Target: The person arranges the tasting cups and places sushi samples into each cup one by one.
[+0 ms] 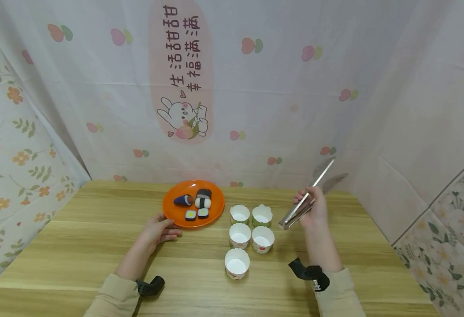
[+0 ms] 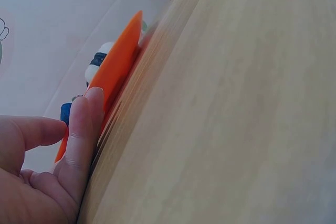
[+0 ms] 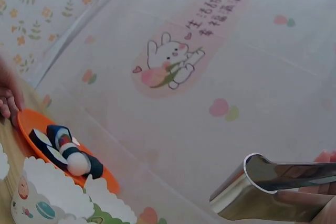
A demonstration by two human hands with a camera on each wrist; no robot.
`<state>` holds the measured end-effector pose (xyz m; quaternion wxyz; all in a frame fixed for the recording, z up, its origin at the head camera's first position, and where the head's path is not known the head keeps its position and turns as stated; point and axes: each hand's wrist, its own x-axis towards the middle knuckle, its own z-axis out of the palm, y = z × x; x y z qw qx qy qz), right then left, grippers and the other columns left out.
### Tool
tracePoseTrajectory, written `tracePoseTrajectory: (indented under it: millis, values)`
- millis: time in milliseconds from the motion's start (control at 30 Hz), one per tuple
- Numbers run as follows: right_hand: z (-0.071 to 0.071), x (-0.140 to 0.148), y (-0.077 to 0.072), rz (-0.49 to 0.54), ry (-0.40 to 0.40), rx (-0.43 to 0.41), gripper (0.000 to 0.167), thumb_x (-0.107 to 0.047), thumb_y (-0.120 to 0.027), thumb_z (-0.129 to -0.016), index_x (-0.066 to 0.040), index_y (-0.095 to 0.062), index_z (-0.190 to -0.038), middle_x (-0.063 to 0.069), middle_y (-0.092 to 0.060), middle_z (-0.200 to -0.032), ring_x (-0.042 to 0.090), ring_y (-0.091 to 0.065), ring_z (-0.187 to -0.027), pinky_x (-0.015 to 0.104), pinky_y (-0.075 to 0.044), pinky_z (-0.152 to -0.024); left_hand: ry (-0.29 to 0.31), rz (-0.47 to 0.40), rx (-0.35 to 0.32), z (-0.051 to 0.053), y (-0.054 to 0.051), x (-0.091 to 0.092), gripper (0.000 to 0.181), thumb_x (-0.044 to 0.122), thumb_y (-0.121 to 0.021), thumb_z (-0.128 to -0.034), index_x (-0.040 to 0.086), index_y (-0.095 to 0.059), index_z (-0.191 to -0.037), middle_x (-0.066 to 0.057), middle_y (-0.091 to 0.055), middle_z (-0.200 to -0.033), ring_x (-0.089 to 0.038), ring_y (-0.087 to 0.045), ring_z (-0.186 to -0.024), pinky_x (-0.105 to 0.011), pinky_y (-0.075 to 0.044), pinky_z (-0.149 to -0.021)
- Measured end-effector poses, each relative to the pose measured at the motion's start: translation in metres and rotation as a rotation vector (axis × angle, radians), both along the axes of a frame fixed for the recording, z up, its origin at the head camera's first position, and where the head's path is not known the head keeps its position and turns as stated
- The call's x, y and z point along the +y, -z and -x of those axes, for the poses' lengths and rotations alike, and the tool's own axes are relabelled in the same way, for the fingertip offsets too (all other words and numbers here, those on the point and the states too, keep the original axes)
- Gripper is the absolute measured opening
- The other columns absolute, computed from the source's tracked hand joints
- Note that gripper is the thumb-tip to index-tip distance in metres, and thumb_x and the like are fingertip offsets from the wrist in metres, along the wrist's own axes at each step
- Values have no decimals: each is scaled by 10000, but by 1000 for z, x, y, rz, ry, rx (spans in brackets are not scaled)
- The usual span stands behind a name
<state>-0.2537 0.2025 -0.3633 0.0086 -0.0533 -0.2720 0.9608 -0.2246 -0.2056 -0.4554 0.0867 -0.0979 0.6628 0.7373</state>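
An orange plate (image 1: 194, 223) carries several toy sushi pieces: a dark blue cone (image 1: 182, 200), a white piece with a black band (image 1: 202, 203), a dark-topped piece (image 1: 204, 193) and two rolls with yellow centres. My left hand (image 1: 154, 235) pinches its near-left rim; in the left wrist view the thumb is on the upper side and fingers (image 2: 79, 135) lie against the underside. My right hand (image 1: 315, 209) grips metal tongs (image 1: 301, 205) in the air at the right, their joined end pointing down and left, their two arms apart and holding nothing.
Several white paper cups with scalloped rims stand right of the plate: two at the back (image 1: 239, 214) (image 1: 262, 215), two in the middle (image 1: 240, 235) (image 1: 262, 239), one in front (image 1: 237, 263). A printed curtain (image 1: 275, 110) hangs behind the wooden table (image 1: 77, 246).
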Motion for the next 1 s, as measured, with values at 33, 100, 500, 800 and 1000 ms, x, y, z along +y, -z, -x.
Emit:
tracePoseTrajectory:
  millis: [33, 100, 500, 800, 1000]
  values:
    - [-1, -2, -2, -21, -14, 3, 216, -76, -374, -975, -174, -189, -1028, 27, -455, -701, 128, -461, -556, 204, -430, -516, 1, 1, 1, 0, 0, 0, 442, 52, -407, -1016, -116, -245, -1391, -155, -645, -882, -194, -693, -712, -279, -570, -645]
    - [-3, -5, -4, -63, -41, 4, 215, -74, -370, -972, -175, -191, -1037, 20, -463, -690, 121, -466, -554, 197, -432, -514, 2, 1, 2, 0, 0, 0, 444, 54, -407, -1016, -116, -245, -1393, -153, -647, -877, -192, -692, -713, -279, -570, -645]
    - [-11, -27, -8, -344, -113, 39, 107, -63, -464, -982, -110, -419, -898, -15, -461, -620, 76, -445, -488, 171, -422, -465, 5, 22, -6, -1, 0, -1, 507, 61, -419, -1016, -127, -186, -1426, -144, -667, -870, -201, -694, -729, -280, -570, -649]
    - [-15, -39, -5, -537, -217, 70, 155, 3, -439, -898, -61, -374, -1023, -8, -426, -618, 81, -419, -490, 176, -403, -462, -1, 22, -5, 0, 0, 0, 493, 54, -413, -1016, -130, -199, -1420, -135, -667, -851, -195, -692, -719, -277, -570, -642]
    - [-19, -46, -4, -666, -243, 114, 230, 1, -488, -878, -44, -409, -1089, 4, -472, -623, 95, -452, -496, 197, -439, -472, -4, 21, -13, 0, 0, 0, 484, 62, -422, -1016, -126, -213, -1410, -153, -660, -864, -202, -692, -722, -281, -570, -644]
